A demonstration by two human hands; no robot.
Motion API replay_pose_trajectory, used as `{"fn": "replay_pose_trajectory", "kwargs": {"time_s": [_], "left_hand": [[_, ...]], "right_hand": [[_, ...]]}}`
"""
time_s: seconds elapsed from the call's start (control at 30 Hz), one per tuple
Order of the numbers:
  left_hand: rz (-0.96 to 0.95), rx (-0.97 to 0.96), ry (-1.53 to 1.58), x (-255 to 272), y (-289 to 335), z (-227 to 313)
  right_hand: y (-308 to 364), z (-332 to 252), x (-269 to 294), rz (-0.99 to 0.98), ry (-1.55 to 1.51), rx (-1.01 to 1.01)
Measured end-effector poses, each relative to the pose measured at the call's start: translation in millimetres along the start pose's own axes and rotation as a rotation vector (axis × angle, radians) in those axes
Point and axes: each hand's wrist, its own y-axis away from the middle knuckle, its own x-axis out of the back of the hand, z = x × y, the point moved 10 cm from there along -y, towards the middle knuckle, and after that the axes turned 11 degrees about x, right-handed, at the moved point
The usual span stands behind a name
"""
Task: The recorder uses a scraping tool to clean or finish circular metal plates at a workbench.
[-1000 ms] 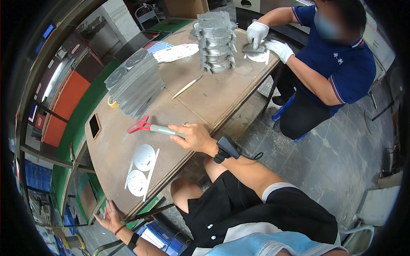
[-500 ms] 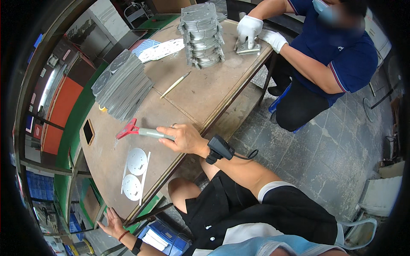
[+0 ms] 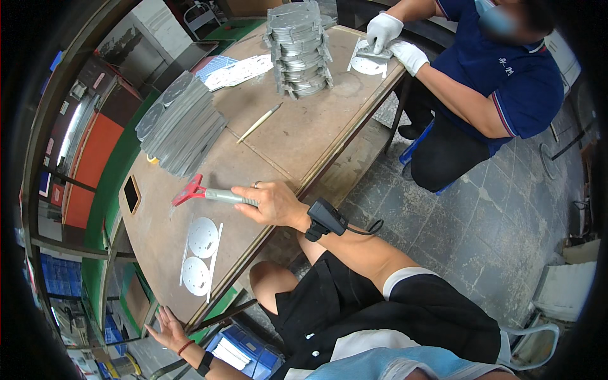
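Observation:
My right hand [image 3: 271,204] is wrapped round the grey ribbed handle of a red-headed scraper [image 3: 191,189]. The scraper's head is over the brown table at the near left; whether its edge touches the top I cannot tell. My left hand [image 3: 166,328], fingers spread and holding nothing, is beside the table's near left edge. Between my hands lie two white perforated discs [image 3: 203,237], one against the other, with a thin white strip [image 3: 216,256] along each side. A phone [image 3: 132,194] lies to the left of the scraper.
Tilted grey sheets [image 3: 183,130] and a tall stack of metal plates [image 3: 297,54] stand on the table [image 3: 272,142]. A pen-like tool [image 3: 259,123] lies between. Across, a co-worker's gloved hands [image 3: 387,37] hold a metal piece over a white disc. A blue bin [image 3: 244,354] is below.
The co-worker's gloved hands and metal piece have shifted up and right, uncovering a white disc with strips. My hands and the scraper have barely moved.

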Motion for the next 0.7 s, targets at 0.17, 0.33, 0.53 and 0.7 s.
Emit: {"fn": "replay_pose_trajectory", "kwargs": {"time_s": [0.17,0.33,0.53,0.7], "left_hand": [[-0.022,0.003,-0.026,1,-5,-2],[-0.018,-0.012,-0.018,-2,5,-4],[0.088,-0.231,-0.217,-25,44,3],[-0.044,-0.91,-1.26,-123,94,-34]], "right_hand": [[1,1,2,-0.008,0.01,-0.003],[1,-3,5,-0.002,0.029,-0.006],[0,-7,-6,-0.004,0.031,0.007],[2,3,-5,-0.067,0.167,-0.053]]}}
